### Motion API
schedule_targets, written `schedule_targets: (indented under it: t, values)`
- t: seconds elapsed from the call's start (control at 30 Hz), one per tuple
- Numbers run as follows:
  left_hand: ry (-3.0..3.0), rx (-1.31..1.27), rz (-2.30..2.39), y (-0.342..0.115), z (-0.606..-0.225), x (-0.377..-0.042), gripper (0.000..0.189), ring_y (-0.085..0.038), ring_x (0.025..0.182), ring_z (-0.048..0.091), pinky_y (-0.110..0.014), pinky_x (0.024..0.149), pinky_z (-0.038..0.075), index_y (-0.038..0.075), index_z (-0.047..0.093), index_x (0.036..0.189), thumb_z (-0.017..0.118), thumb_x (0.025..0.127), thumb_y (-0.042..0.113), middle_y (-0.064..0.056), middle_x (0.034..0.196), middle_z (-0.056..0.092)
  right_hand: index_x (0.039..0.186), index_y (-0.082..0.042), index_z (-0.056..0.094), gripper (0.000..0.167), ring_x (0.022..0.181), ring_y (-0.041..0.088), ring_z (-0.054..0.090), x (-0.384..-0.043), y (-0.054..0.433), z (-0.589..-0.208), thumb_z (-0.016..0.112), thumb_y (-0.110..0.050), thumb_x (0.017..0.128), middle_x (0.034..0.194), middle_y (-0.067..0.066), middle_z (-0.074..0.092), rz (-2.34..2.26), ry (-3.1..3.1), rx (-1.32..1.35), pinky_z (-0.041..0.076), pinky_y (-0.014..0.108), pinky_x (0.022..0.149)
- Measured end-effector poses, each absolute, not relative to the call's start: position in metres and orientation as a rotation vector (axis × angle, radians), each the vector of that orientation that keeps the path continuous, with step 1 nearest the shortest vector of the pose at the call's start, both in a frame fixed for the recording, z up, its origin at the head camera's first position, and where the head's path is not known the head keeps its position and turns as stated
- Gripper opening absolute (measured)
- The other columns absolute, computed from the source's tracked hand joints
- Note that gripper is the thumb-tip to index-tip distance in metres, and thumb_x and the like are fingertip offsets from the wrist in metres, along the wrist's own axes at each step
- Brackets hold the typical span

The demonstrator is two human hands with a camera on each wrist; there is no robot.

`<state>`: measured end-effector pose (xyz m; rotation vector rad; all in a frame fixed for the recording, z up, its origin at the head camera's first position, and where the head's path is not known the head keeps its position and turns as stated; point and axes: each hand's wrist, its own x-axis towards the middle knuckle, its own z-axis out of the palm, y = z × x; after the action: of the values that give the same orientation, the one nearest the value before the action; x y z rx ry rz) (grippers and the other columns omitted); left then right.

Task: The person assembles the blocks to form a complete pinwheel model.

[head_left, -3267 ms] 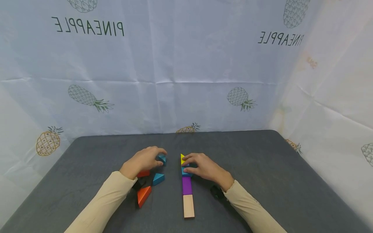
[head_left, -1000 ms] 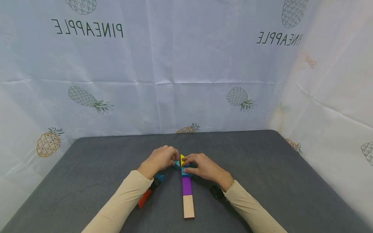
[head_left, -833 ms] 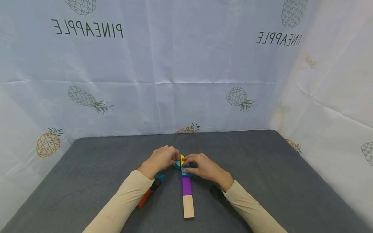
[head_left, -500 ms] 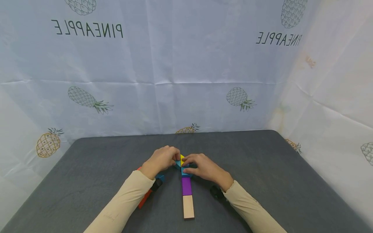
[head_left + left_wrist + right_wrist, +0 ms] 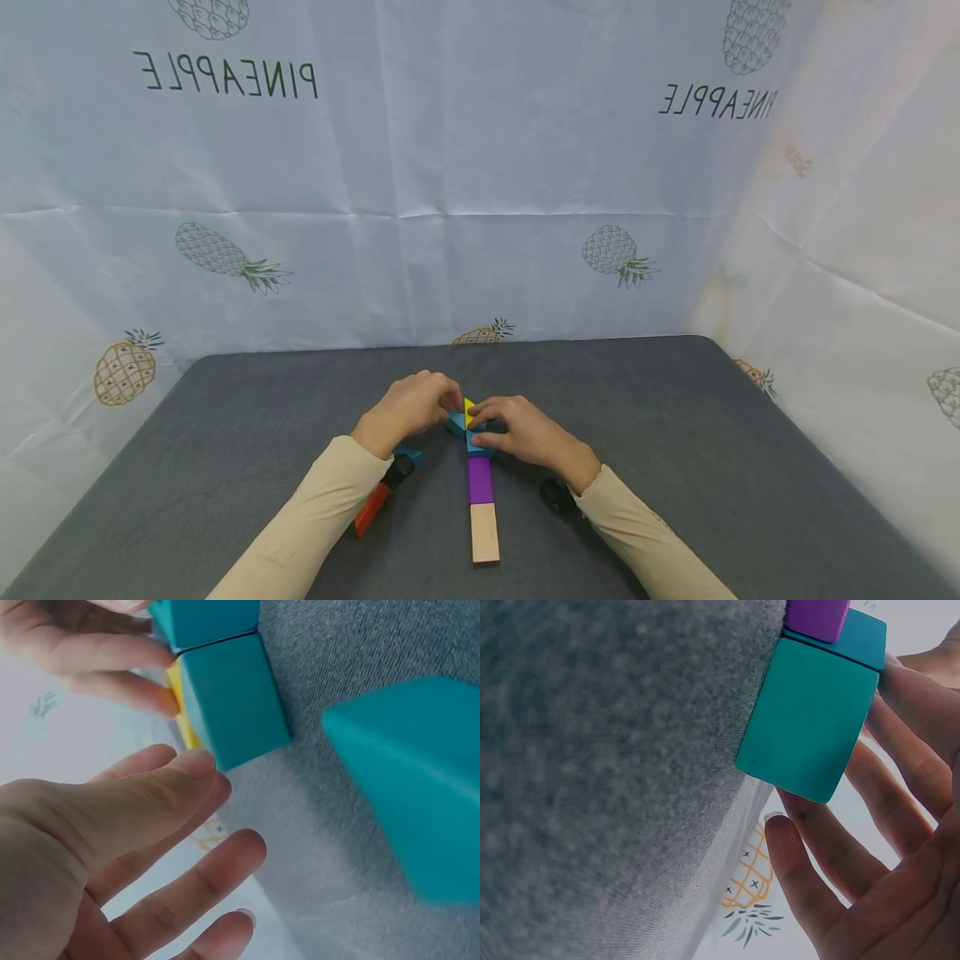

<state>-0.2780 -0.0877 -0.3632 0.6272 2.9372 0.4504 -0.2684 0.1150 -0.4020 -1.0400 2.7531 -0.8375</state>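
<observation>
A straight row of blocks runs away from me: a plain wood block (image 5: 484, 533), a purple block (image 5: 480, 480), a blue block (image 5: 477, 443) and a yellow triangular block (image 5: 468, 414) at the far end. My left hand (image 5: 411, 408) is beside a blue triangular block (image 5: 455, 423) that lies against the row's left side. In the left wrist view, its thumb tip is right at this block's (image 5: 236, 705) corner, with the fingers spread loosely. My right hand (image 5: 525, 431) rests over the far end, fingertips on the blocks. Another teal block (image 5: 810, 720) shows beneath its fingers.
Left of the row lie a loose blue triangular block (image 5: 411, 456) and an orange-red block (image 5: 371, 510), partly covered by the left wrist and its black strap (image 5: 398, 471). A pineapple-print cloth (image 5: 420, 275) hangs behind the dark grey table (image 5: 637, 383).
My left hand has brought a blue triangular block rightward to the row's far left side. Since half a second ago it has drawn slightly up and left, leaving the block there. Right hand unmoved.
</observation>
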Motion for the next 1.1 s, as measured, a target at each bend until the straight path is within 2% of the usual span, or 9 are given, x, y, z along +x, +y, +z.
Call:
schedule_targets:
  t: [0.6,1.1]
  values:
    - [2.957,0.589,0.483,-0.119,-0.353,-0.258,0.022,-0.025,0.106,0.065,-0.043,0.084,0.055,0.014,0.074,0.111,0.073,0.089,0.012,-0.002,0.109,0.072,0.112,-0.009,0.075,0.026,0.124,0.028,0.061,-0.270,0.115,-0.404,0.072,-0.026,0.091,0.129,0.009,0.067,-0.821,2.757,-1.042,0.050,0.045,0.103]
    - [2.942,0.543,0.597,-0.141,-0.354,-0.240,0.024,-0.027,0.106,0.066,-0.045,0.085,0.055,0.013,0.074,0.112,0.074,0.088,0.010,-0.005,0.112,0.072,0.113,-0.011,0.074,0.026,0.124,0.028,0.061,-0.270,0.116,-0.403,0.071,-0.026,0.092,0.130,0.009,0.066,-0.844,2.737,-1.038,0.049,0.046,0.104]
